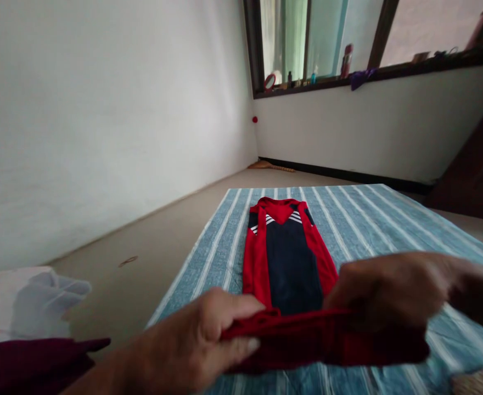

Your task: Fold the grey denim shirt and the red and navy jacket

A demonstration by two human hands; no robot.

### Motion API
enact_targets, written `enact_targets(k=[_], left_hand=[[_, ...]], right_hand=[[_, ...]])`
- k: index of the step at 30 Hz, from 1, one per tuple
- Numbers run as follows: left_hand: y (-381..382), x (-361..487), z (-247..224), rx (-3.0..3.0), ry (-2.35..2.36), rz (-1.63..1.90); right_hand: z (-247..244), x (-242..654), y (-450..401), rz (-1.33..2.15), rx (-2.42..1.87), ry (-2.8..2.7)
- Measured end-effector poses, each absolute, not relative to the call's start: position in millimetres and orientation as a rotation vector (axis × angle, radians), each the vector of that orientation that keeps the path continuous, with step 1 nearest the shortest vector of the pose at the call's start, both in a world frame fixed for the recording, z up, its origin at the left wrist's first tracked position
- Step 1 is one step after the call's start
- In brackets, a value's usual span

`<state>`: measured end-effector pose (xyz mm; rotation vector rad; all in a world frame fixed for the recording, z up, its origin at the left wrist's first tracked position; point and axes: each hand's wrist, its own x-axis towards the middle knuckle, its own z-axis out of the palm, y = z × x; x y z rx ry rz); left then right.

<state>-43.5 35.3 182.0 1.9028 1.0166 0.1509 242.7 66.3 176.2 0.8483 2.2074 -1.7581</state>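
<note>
A red and navy jersey with white stripes near the shoulders lies on a blue striped cloth, its collar pointing away from me. Its sides look folded in to a narrow strip. At the near end, my left hand pinches a bunched red edge of it between thumb and fingers. My right hand is closed on the same red fabric farther right, its fingertips mostly hidden by the cloth and motion blur. Between both hands the red fabric is stretched across, lifted towards me.
White and dark purple garments sit at the lower left. A beige fuzzy thing shows at the lower right corner. A broom lies on the floor by the far wall. Bottles and a mirror stand on the windowsill.
</note>
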Motion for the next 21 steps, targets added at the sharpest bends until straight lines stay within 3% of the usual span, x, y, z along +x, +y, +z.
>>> enact_targets(k=[4,10,15,21], left_hand=[[126,-38,190,1.596,0.972,0.345],[231,-34,116,1.244,1.011,0.427],[251,-31,55,1.063,1.004,0.375],[239,-33,44,0.979,0.984,0.383]], right_hand=[[198,238,175,-2.022,0.925,1.964],[111,237,274,-2.207,1.055,1.878],[38,239,287,-2.366,1.089,1.655],[20,241,274,-2.422,1.072,1.602]])
